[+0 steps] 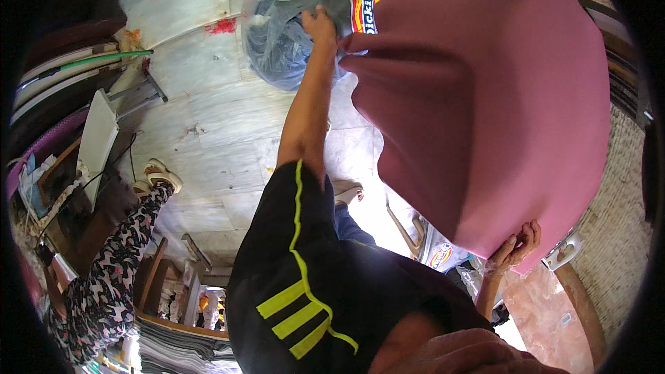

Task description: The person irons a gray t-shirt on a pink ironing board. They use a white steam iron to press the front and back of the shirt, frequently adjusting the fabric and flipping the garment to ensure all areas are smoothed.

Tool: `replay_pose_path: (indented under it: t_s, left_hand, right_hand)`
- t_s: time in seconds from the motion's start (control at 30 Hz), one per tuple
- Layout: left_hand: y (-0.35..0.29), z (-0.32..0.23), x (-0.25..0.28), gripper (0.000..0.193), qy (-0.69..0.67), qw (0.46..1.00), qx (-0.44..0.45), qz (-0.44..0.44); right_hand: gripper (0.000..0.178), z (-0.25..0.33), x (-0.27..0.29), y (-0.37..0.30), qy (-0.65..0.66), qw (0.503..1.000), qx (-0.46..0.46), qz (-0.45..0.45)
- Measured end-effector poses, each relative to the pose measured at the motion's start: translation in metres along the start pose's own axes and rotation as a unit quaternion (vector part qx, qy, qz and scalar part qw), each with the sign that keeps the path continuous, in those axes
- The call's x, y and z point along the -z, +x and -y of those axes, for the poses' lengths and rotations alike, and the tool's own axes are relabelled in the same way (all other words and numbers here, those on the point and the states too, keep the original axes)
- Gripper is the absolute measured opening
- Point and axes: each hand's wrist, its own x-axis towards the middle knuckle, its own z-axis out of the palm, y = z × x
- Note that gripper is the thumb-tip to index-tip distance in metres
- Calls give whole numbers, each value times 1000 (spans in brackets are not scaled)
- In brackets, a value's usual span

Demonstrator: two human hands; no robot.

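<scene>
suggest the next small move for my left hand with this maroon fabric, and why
I'd probably ease the left hand toward the gathered folds and smooth them outward: the maroon fabric bunches right beside that hand, while its broad middle looks smoother, and the right hand is at the near edge, where it could steady the sheet.

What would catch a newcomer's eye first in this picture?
First, the big maroon cloth spread across the upper right, with the right hand at its lower edge. Next, the black sleeve with bright yellow stripes at lower centre, its arm running up to the left hand, by a clear plastic bag. Then another person's patterned trousers, at lower left.
</scene>
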Motion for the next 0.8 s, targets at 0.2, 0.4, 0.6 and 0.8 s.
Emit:
replay_pose_path:
  t_s: [0.2, 0.4, 0.6, 0.8]
  left_hand:
    - [-167, -200, 180, 41, 9, 970, -89, 227]
    - [-321, -293, 270, 31, 165, 835, -167, 498]
    - [-424, -379, 279, 33, 99, 689, -357, 623]
    - [-526, -442, 302, 45, 41, 552, -351, 755]
  right_hand:
    - [42, 10, -9, -11, -15, 1000, -10, -10]
    - [27, 8, 1, -5, -52, 998, 24, -36]
    - [41, 73, -9, -67, 231, 955, 185, 29]
    - [64, 69, -46, -166, 594, 755, 19, 278]
